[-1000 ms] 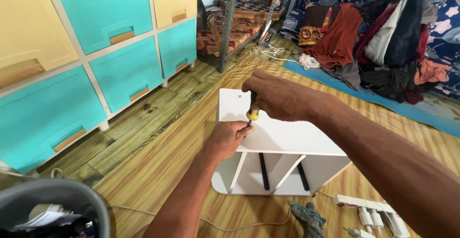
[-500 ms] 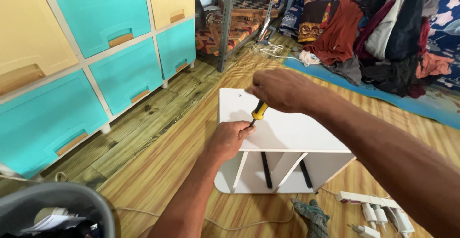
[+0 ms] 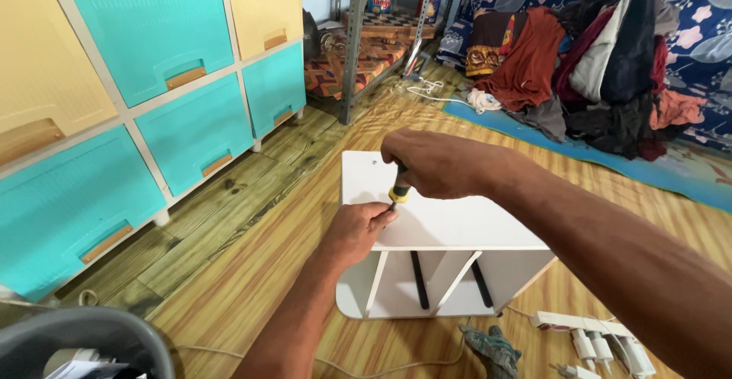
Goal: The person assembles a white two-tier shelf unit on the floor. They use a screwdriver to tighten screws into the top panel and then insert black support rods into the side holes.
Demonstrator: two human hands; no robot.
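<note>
A small white shelf unit (image 3: pixel 457 230) with dividers stands on the wood-pattern floor in front of me. My right hand (image 3: pixel 431 162) is closed around a screwdriver with a yellow and black handle (image 3: pixel 399 193), held upright over the unit's top panel. My left hand (image 3: pixel 360 230) rests at the panel's near left edge, fingers pinched around the screwdriver's tip. The tip itself is hidden by the fingers. A small hole (image 3: pixel 374 162) shows near the far left corner of the top panel.
Teal and yellow drawers (image 3: pixel 152 81) line the left wall. A metal rack (image 3: pixel 358 36) stands behind. A pile of clothes (image 3: pixel 602 66) lies on a blue mat at the right. A white power strip (image 3: pixel 587 326) and a rag (image 3: pixel 492 348) lie near the unit. A grey bucket rim (image 3: pixel 84 333) is at bottom left.
Both hands stay at the same spot on the top panel with the screwdriver. The view has shifted slightly; the right hand's grip has turned a little on the handle.
</note>
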